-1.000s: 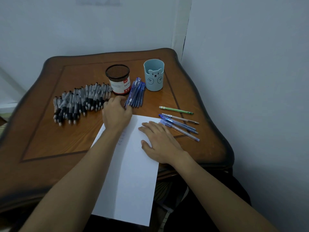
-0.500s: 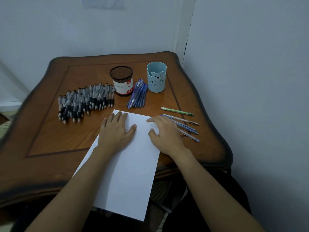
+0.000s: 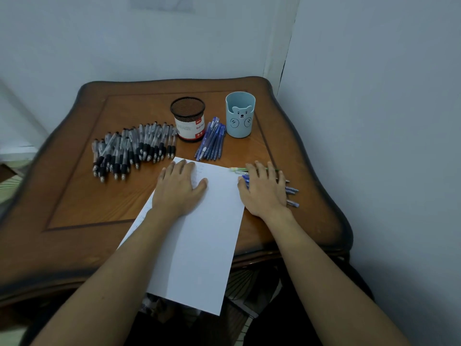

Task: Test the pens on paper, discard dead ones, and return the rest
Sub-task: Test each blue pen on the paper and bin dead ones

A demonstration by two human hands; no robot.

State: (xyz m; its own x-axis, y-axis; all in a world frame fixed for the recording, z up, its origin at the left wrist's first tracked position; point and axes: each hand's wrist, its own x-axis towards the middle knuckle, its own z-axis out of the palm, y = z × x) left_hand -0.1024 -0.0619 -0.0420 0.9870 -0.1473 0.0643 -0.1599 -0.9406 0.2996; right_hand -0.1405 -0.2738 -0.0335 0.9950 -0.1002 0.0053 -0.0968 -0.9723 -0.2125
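1. Left hand [image 3: 178, 189] flat, fingers straight, pressing paper [image 3: 199, 233] at table's [image 3: 74, 208] near edge.
2. Right hand [image 3: 264, 191] flat, fingers spread over loose pens [image 3: 291, 189], right of paper.
3. Black-grip pens [image 3: 132, 148] far left; blue pens [image 3: 211, 141] between mesh holder [image 3: 188, 119] and bear cup [image 3: 240, 116].

free: bare bench [image 3: 87, 208] left of paper [image 3: 199, 245] | blocked behind: black pens [image 3: 129, 151], mesh cup [image 3: 188, 121], blue pens [image 3: 212, 141], bear cup [image 3: 240, 118] | right: wall [image 3: 374, 146] close

Under the left hand [image 3: 178, 189] lies smooth, matt white paper [image 3: 199, 245] on a varnished, faintly glossy wooden table [image 3: 74, 196], with a black metal-mesh pot [image 3: 187, 109] beyond that hand and a smooth, matt pale-blue plastic cup [image 3: 240, 126] beyond the right hand [image 3: 264, 191].
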